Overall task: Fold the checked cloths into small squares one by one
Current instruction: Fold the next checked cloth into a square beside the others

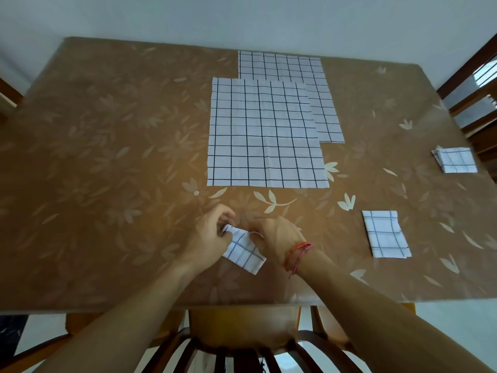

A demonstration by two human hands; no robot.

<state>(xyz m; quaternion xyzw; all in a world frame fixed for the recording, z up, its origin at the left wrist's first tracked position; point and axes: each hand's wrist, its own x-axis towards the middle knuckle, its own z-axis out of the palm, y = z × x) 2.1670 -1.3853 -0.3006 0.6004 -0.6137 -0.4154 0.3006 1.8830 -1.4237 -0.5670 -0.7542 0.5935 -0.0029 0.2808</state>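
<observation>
Head view: left hand and right hand together, both pinching one folded cloth near table front edge. Two flat cloths overlap mid-table: near sheet, far sheet. Two folded squares right: near square, far square.

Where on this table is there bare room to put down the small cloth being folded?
The table is bare left of the two spread checked cloths. So is the patch between the folded cloth and the folded pile at the right edge. The middle is crowded; the left hand and right hand pinch the small cloth near the front edge.
</observation>
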